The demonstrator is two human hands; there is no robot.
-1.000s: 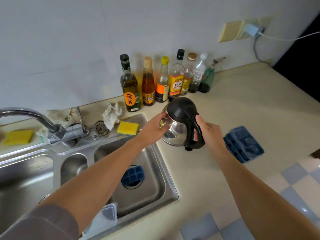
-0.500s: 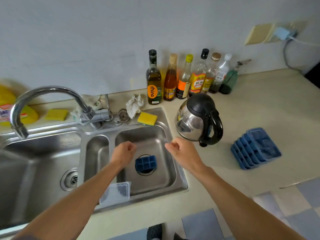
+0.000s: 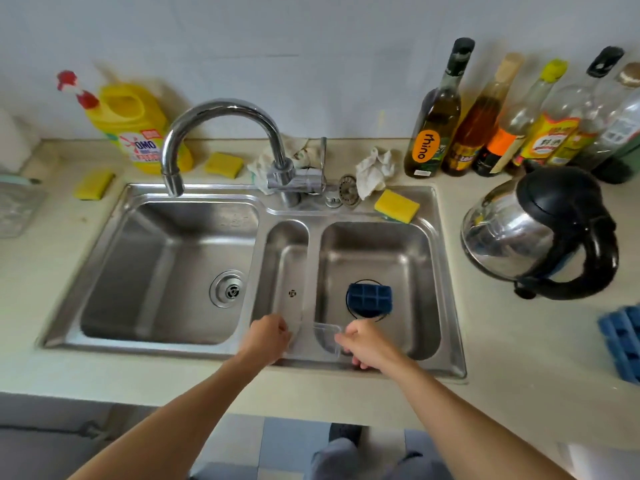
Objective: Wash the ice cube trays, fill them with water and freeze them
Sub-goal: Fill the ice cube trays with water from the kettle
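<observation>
A clear plastic tray lid (image 3: pixel 317 342) lies across the sink's front rim, between the narrow middle basin and the right basin. My left hand (image 3: pixel 268 337) grips its left end and my right hand (image 3: pixel 363 344) grips its right end, fingers curled. A small dark blue ice cube tray (image 3: pixel 370 299) sits over the drain of the right basin. A stack of blue ice cube trays (image 3: pixel 621 342) rests on the counter at the right edge, partly cut off.
The steel sink (image 3: pixel 166 346) has a large left basin under the faucet (image 3: pixel 221 133). A steel kettle (image 3: pixel 540 233) stands right of the sink, bottles (image 3: pixel 436 112) behind it. Yellow sponges (image 3: pixel 396 206), rags and a yellow detergent jug (image 3: pixel 136 129) line the back.
Both hands let go of the kettle, moved down to the sink's front rim and took hold of the clear lid. The view swung left over the sink.
</observation>
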